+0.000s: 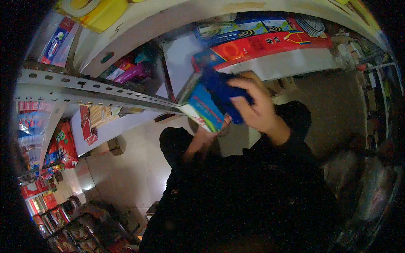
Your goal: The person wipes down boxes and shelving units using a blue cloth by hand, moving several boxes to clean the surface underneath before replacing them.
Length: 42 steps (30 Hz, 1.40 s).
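My left hand [207, 137] holds a blue, white and green printed box [205, 110] from below, its fingertips at the box's lower right corner. My right hand [258, 107] grips a dark blue cloth [221, 91] and holds it against or just over the box's right side; whether the two touch is blurred. Behind them, a long red box [269, 46] with printed characters lies along a shelf.
A perforated metal shelf post [95, 88] runs in from the left, close to the box. A white shelf edge [284, 64] spans the front. Red packets [67, 144] and a small cardboard box [116, 145] are at left; stocked racks [373, 107] stand at right.
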Each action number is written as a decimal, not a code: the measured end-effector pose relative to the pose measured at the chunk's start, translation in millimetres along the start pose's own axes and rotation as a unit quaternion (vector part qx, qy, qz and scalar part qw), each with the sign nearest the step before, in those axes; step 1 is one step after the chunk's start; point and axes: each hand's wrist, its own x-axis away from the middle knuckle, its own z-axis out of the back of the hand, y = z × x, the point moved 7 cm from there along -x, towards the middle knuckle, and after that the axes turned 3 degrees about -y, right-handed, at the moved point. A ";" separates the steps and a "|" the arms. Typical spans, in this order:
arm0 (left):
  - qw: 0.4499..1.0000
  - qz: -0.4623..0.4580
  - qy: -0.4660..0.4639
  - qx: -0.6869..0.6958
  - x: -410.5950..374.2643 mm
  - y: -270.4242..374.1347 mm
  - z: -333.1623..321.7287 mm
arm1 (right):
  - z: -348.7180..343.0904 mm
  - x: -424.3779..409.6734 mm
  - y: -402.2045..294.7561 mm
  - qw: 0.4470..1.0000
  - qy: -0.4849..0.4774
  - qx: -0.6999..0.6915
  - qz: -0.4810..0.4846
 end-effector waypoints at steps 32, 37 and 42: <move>0.440 -0.412 0.078 -0.794 19.2 29.5 -36.2 | 19.2 -0.7 -11.0 0.989 0.011 0.150 -0.010; 0.502 -0.346 0.080 -0.789 13.1 21.1 -19.2 | -42.7 -9.1 3.8 0.907 -0.132 0.390 0.084; 0.404 -0.467 0.097 -0.781 55.9 16.5 -76.3 | 65.2 -31.6 47.2 0.910 0.066 0.405 -0.053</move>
